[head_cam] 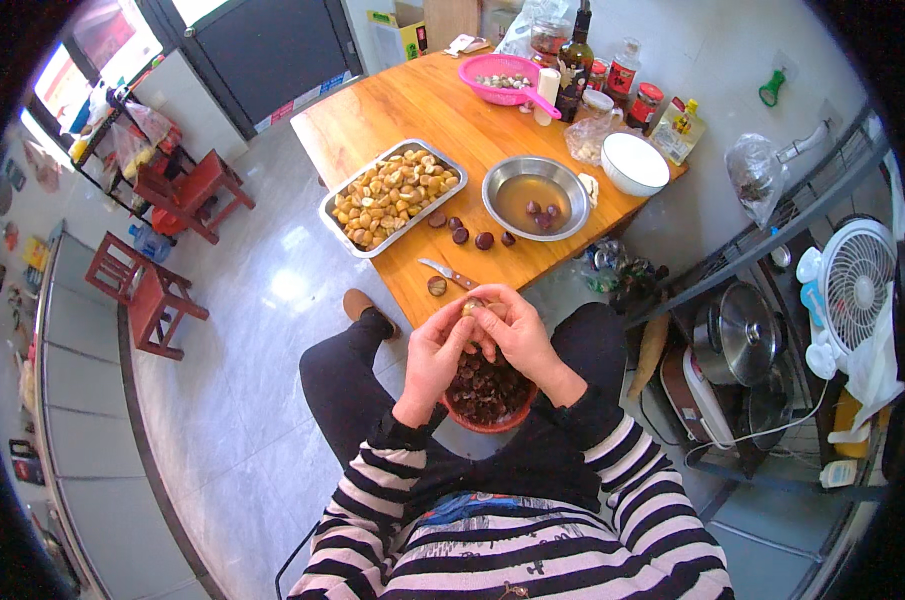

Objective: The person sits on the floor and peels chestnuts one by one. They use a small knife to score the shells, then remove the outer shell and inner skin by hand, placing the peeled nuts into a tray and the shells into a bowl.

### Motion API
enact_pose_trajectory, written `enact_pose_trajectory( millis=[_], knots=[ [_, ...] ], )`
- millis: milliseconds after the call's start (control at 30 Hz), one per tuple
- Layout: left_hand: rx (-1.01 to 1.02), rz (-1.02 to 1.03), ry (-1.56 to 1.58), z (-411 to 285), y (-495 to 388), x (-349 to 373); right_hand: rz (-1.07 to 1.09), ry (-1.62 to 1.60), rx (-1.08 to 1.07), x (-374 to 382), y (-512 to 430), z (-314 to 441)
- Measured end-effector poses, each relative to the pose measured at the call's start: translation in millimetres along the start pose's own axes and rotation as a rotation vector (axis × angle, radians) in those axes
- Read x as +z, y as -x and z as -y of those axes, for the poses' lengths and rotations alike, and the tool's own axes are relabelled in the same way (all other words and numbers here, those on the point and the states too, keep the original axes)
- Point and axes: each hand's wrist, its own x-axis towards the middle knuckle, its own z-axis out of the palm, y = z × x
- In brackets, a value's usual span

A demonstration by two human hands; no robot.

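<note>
My left hand and my right hand meet above my lap, their fingertips together on one chestnut. Fingers cover most of that nut. Right below them, a red bowl between my legs holds dark brown chestnut shells. On the table's near corner lie a small knife with a wooden handle and a single brown chestnut. Farther back, a metal tray is heaped with peeled yellow chestnuts. Beside it a steel basin holds cloudy brownish liquid and several dark chestnuts.
Several unpeeled chestnuts lie between tray and basin on the wooden table. Behind stand a pink strainer, a dark bottle, jars and a white bowl. At right, a rack holds a pot and a fan.
</note>
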Motion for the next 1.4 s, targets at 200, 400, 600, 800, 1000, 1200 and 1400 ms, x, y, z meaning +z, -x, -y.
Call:
enact_pose_trajectory(
  millis=[200,400,600,800,1000,1200,1400],
  knots=[
    [0.095,-0.051,-0.128,-12.7,3.2,3.3,-0.056,0.446,-0.259,-1.6,10.6,25.3],
    [0.311,-0.064,-0.524,-23.9,6.6,6.6,0.011,0.856,-0.581,-11.1,8.5,34.2],
    [0.439,-0.065,-0.744,-27.9,7.3,11.5,0.156,1.21,-0.591,-15.8,9.9,37.2],
    [0.413,-0.115,-0.673,-17.7,10.0,17.1,0.036,1.174,-0.626,-6.7,6.8,23.3],
    [0.106,-0.091,-0.262,-8.7,9.6,11.7,-0.148,0.709,-0.343,-0.9,8.5,10.8],
    [0.093,-0.104,-0.051,-8.1,5.1,11.3,-0.104,0.508,-0.168,4.1,8.1,16.0],
    [0.129,-0.064,-0.092,-13.0,5.7,10.7,-0.012,0.221,0.044,4.5,7.7,24.2]
  ],
)
